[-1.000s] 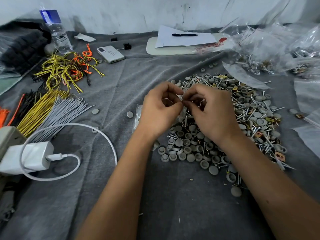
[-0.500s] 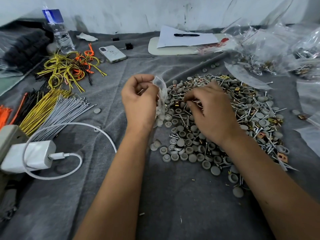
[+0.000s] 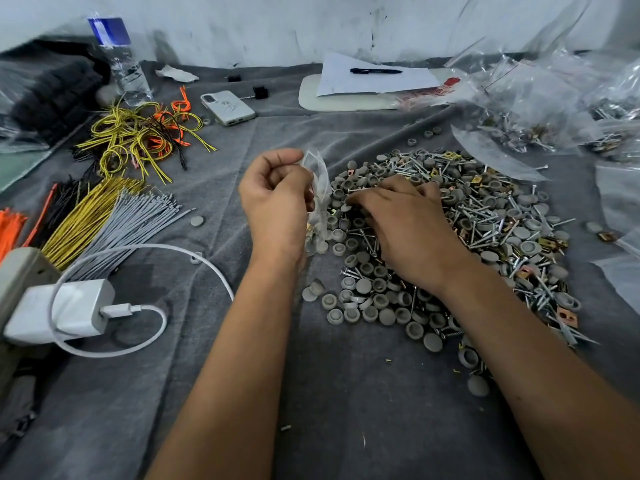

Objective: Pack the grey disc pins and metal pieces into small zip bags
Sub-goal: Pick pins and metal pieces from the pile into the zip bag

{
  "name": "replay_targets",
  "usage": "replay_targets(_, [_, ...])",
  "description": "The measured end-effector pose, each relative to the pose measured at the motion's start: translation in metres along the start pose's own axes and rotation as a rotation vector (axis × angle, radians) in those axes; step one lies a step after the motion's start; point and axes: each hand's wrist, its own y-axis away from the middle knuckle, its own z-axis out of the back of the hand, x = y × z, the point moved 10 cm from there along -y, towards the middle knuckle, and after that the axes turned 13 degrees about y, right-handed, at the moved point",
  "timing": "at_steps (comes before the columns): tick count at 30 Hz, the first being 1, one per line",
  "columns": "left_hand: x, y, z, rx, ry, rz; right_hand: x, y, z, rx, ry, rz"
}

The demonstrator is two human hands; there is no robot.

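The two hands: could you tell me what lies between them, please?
In the head view, a small clear zip bag, held by the left hand, hangs between it and the right hand.

At my ten o'clock I see a clear plastic water bottle with a blue label [image 3: 119,60]. Beside it toward eleven lies a white smartphone [image 3: 227,107], face down. A black pen [image 3: 375,71] rests on a white paper sheet [image 3: 374,81] at twelve. At eight, a white charger block with its looped cable [image 3: 69,308]; bundled yellow wires [image 3: 81,221] sit at nine.
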Motion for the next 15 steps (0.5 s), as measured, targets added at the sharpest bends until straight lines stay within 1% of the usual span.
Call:
replay_targets(4, [0.0009,0.0,0.0,0.006,-0.002,0.007,0.0006,-0.0018,-0.0005,0.009,-0.018,-0.001])
replay_targets(9, [0.002,-0.0002,-0.0003,0.006,-0.01,0.015,-0.003,0.0009,0.0047,-0.044,-0.028,-0.051])
replay_targets(15, [0.0031,0.0015,-0.0017,0.016,-0.014,0.032,0.0043,-0.0017,-0.0007,0.022,0.018,0.004])
